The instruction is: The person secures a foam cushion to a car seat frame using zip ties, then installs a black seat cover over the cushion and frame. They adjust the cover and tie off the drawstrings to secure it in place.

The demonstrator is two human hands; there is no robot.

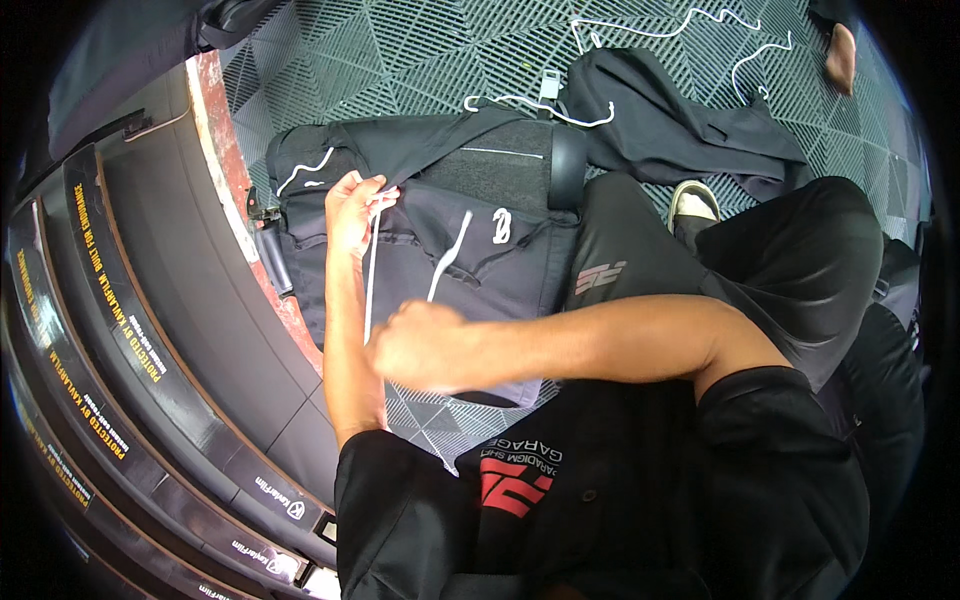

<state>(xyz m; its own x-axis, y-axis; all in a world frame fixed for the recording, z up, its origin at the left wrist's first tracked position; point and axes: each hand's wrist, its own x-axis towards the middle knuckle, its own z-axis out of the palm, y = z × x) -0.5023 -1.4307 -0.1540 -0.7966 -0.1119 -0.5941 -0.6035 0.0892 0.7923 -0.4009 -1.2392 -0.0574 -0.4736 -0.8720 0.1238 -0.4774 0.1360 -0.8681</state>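
Note:
My left hand (352, 212) is closed at the edge of a black fabric cover (400, 280), pinching it where a white cord (373, 265) comes out. The cord runs taut from there down to my right hand (425, 347), a fist slightly smeared by motion, held low over the cover. Beneath the fabric lies a bulky dark piece, perhaps a seat part, with a grey textured panel (500, 175). On the cover are a loose white cord end (452, 255) and a small knotted white loop (502, 226). Another short cord (308, 172) lies at its upper left.
Beyond the seat part, a second black cloth (680, 120) lies on the grey tiled floor (420, 60), with white cords (540, 105) around it. Curved black panels with printed strips (120, 270) line the left. My folded legs (770, 250) are at the right, with a shoe (695, 203) showing.

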